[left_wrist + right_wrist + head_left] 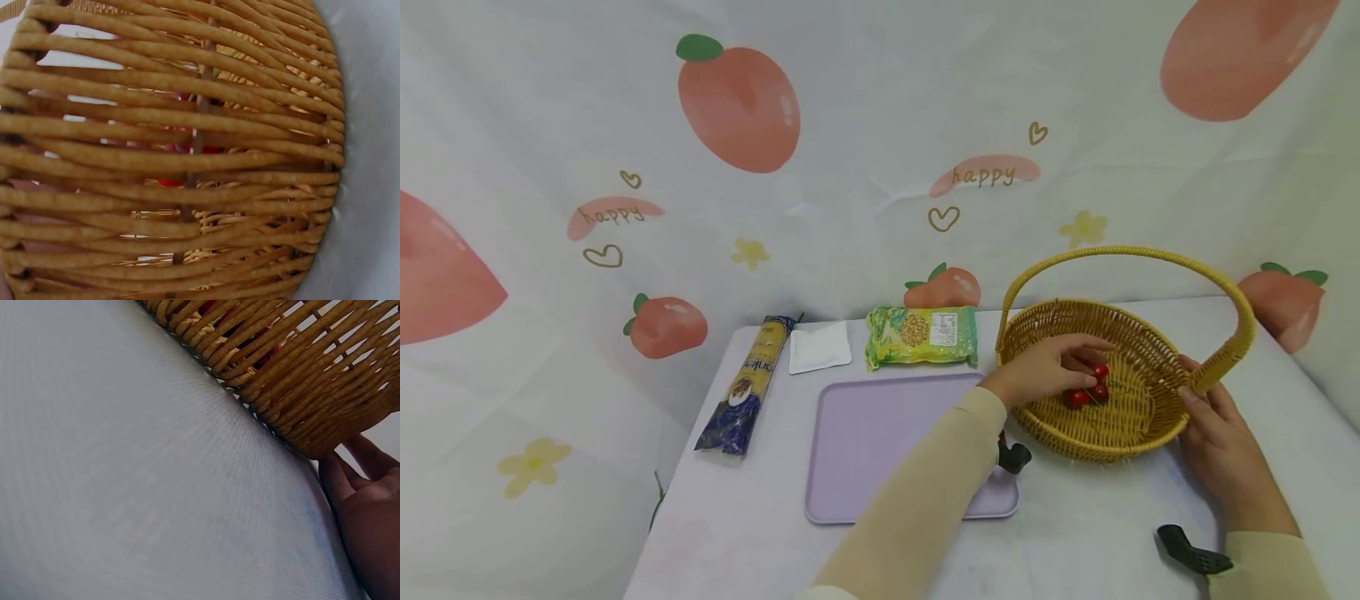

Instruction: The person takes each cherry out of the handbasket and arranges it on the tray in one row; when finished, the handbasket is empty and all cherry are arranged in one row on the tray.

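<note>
A woven yellow-brown basket (1090, 450) with a tall arched handle (1120, 250) stands at the right of the table. My left hand (1051, 365) reaches over its left rim, thumb and fingers pinching at red cherries (1077, 398) inside. Through the weave, the left wrist view shows bits of the cherries (172, 182). My right hand (1221, 437) grips the basket's right rim by the foot of the handle, thumb on the near side and the other fingers partly hidden behind. In the right wrist view, that hand's fingers (337, 478) touch the basket's wall.
A light purple tray (865, 442) lies left of the basket, partly under my left sleeve. Behind it are a green-yellow food packet (917, 337) and a white square packet (820, 347). A long blue and gold package (747, 392) lies at the left edge.
</note>
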Available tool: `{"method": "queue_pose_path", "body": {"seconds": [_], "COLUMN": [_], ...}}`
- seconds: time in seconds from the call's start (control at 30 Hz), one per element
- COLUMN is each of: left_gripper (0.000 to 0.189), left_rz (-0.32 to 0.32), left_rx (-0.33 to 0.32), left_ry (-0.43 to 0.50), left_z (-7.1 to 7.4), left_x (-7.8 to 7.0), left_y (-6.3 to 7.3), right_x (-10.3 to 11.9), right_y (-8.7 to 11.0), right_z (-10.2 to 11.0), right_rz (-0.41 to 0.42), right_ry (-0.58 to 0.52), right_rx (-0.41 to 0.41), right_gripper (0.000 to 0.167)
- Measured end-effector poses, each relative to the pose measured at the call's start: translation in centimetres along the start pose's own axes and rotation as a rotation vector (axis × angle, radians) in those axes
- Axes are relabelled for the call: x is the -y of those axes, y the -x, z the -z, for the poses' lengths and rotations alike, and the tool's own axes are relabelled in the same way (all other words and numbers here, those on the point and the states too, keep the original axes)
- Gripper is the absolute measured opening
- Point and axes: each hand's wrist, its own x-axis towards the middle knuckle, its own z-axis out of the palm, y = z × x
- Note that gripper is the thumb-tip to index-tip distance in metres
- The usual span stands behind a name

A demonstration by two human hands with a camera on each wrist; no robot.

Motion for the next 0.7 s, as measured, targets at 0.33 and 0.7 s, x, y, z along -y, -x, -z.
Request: {"method": "queue_pose_path", "body": {"seconds": [0.33, 0.7], "left_gripper": [0.058, 0.038], "left_rz": [0.154, 0.24], "left_rx": [-0.043, -0.005], "left_ry": [-0.001, -0.202], "left_z": [-0.9, -1.3], "left_x": [-0.1, -0.3], "left_y": [-0.4, -0.5], "right_x": [-0.3, 0.0], "right_y": [-0.1, 0.0], "right_z": [0.0, 0.0], "right_rz": [0.024, 0.004], "right_ry": [-0.02, -0.004], "right_rx": [0.021, 0.013], "right_gripper": [0.055, 0.056]}}
